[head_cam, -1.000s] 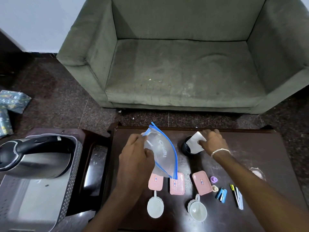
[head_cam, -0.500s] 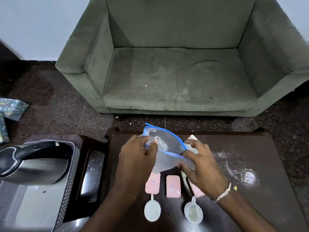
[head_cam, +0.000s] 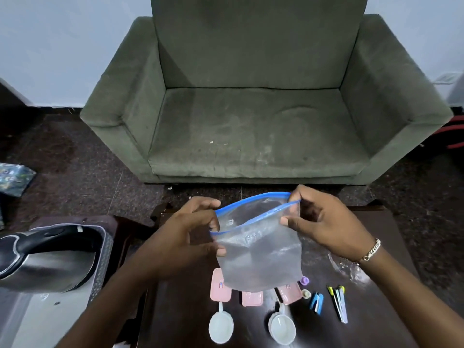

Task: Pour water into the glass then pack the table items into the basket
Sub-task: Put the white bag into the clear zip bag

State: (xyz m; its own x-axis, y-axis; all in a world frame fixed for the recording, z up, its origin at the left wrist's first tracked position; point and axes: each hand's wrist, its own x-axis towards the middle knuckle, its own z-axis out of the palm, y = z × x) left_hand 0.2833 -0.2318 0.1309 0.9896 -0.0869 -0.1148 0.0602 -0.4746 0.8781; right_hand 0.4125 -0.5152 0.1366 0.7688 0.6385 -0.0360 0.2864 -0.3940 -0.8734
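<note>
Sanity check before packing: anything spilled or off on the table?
Yes. A wet patch with smeared streaks lies on the dark table under the right hand's wrist; it looks like spilled water. The small items at the near edge lie in a tidy row.

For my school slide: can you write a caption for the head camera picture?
Both hands, left hand and right hand, pull open a clear zip bag above the table.
</note>
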